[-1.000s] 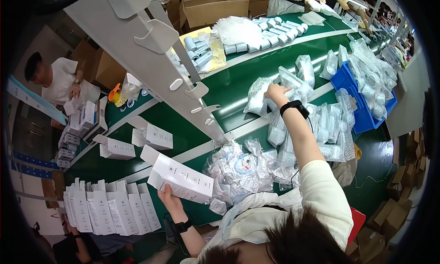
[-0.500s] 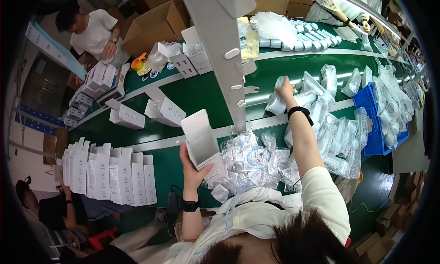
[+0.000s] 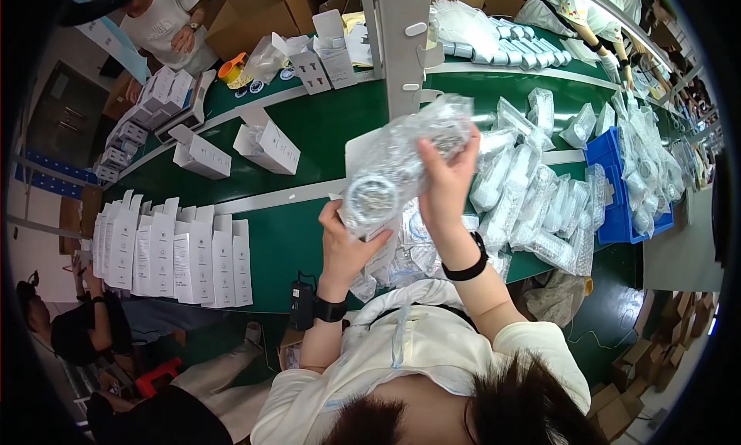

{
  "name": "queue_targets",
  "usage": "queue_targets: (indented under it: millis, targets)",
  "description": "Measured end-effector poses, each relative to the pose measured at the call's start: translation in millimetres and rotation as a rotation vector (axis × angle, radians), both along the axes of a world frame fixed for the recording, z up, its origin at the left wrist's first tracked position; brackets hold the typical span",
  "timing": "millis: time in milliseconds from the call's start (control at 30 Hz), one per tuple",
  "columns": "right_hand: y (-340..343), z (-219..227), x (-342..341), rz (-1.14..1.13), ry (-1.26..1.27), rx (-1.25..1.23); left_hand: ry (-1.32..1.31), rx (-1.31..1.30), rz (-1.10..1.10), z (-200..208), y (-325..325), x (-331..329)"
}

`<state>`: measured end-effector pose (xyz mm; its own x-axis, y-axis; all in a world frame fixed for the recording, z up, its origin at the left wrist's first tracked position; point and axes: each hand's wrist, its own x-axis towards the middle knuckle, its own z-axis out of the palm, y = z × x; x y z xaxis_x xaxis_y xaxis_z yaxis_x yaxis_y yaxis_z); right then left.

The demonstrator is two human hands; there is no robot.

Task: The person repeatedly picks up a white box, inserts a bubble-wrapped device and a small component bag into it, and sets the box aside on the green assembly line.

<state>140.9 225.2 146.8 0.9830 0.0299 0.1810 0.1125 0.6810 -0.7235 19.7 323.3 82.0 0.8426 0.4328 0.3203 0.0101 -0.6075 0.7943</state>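
My right hand (image 3: 449,184) grips a bubble-wrapped package (image 3: 413,148) and holds it slanted over the bench, its round end down and to the left. Behind it is a white carton (image 3: 356,153), mostly hidden, with my left hand (image 3: 347,248) closed round its lower part. Package and carton overlap in view; I cannot tell whether the round end has entered the carton's mouth. Below them, partly covered, lies a heap of small clear bags (image 3: 413,256). More bubble-wrapped packages (image 3: 509,190) are piled to the right of my right hand.
White cartons (image 3: 174,252) stand in rows at left; two open cartons (image 3: 266,148) sit farther back on the green belt. A grey post (image 3: 407,43) rises ahead. Blue bins (image 3: 610,186) stand at right, beside heaped wrapped items. Other people work across the belt and at left.
My right hand has come back from the far belt with the bubble-wrapped package, bringing it up to the carton. My left hand still holds the carton, now nearer the middle.
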Motion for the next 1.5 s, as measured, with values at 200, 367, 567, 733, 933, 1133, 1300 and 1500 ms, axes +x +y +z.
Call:
queue_targets:
  millis: [200,367,567,733,933,1133,1300,1500]
  targets:
    - [23,-28,-17,-0.316,-0.504,-0.720,-0.049,0.298,0.084,-14,26,-25]
    - [38,-32,-21,-0.552,-0.457,-0.749,-0.183,0.261,-0.078,-8,51,-25]
    - [37,-24,-22,-0.384,-0.507,-0.884,-0.127,0.175,-0.129,-8,52,-21]
    - [27,-24,-33,0.081,-0.995,-1.035,-0.215,0.144,-0.155,-24,72,-14]
    - [-73,-149,24,-0.192,-0.301,-1.701,-0.208,-0.098,0.129,-84,121,-24]
    - [-99,-225,47,0.061,-0.366,-1.878,-0.177,-0.135,0.067,-75,126,-24]
    - [-66,-139,13,-0.213,-0.034,-1.146,0.016,0.181,0.088,-35,126,-38]
    - [31,-66,-41,0.122,-0.860,-0.786,0.211,0.009,0.121,-14,134,-33]
